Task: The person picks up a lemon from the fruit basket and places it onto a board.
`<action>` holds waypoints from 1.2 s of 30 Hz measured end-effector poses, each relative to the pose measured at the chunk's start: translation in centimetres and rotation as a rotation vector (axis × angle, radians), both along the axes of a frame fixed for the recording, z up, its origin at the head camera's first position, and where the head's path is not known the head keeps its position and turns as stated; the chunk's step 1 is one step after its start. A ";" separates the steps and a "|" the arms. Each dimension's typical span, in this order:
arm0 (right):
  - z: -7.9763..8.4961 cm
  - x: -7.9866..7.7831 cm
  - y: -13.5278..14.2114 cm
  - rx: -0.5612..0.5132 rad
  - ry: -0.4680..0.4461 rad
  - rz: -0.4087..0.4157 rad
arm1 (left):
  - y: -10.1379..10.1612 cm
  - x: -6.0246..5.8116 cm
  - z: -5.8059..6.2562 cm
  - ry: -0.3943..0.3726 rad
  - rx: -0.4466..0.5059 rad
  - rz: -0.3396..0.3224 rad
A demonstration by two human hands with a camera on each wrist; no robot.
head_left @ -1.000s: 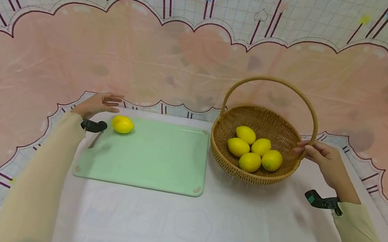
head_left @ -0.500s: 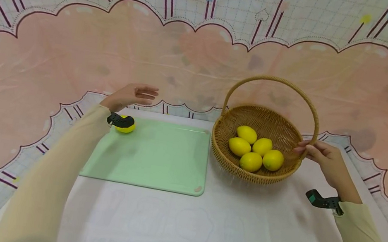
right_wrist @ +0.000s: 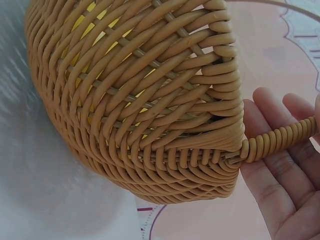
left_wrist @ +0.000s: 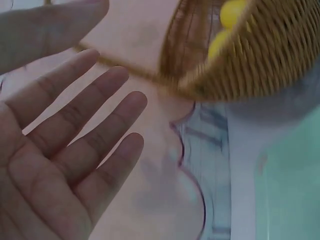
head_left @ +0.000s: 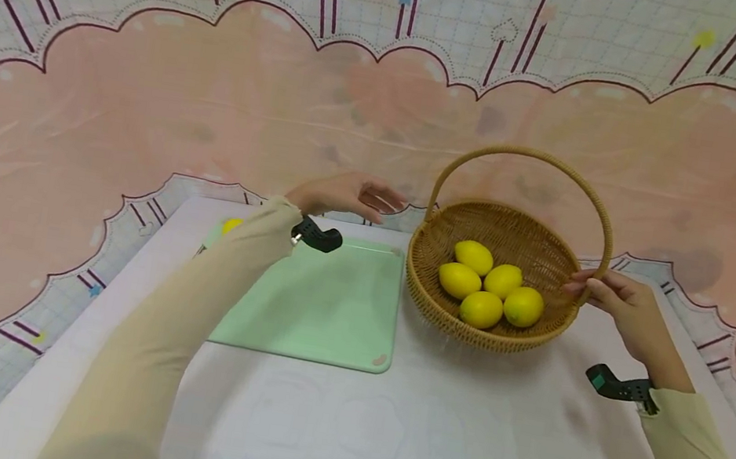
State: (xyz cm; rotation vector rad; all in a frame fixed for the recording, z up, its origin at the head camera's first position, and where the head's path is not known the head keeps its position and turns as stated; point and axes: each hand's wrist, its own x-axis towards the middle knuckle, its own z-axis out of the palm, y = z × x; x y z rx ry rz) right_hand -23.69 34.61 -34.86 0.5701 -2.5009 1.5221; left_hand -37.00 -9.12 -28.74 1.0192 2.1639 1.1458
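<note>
My left hand is in the air past the back edge of a green cutting board, its fingers extended and holding nothing. In the left wrist view the palm and spread fingers show, with the basket beyond them. My right hand grips the foot of the handle on a wicker basket, at the basket's right side. Several yellow lemons lie inside. The basket leans toward me. Another lemon sits at the board's back left corner, partly covered by my left sleeve.
A white cloth covers the table. Behind it hangs a pink patterned cloth. A thin dark piece shows at the board's left edge, mostly hidden by the left forearm. The basket stands just right of the board.
My left hand has moved right from beside the lone lemon toward the basket, and its forearm now covers part of the board. The right hand keeps its hold on the handle.
</note>
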 end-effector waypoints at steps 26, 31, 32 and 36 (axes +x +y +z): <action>-0.2 0.2 -0.1 -0.006 0.002 -0.030 | 16.6 1.0 -2.6 -0.006 -0.116 -0.200; -0.2 0.2 -0.1 0.027 0.015 -0.058 | 17.5 0.7 -3.6 -0.048 -0.158 -0.172; -0.2 0.2 -0.1 0.028 0.015 -0.060 | 17.6 0.6 -3.9 -0.050 -0.165 -0.171; -0.3 0.2 -0.1 0.021 0.010 -0.059 | 17.9 0.7 -4.8 -0.105 -0.190 -0.163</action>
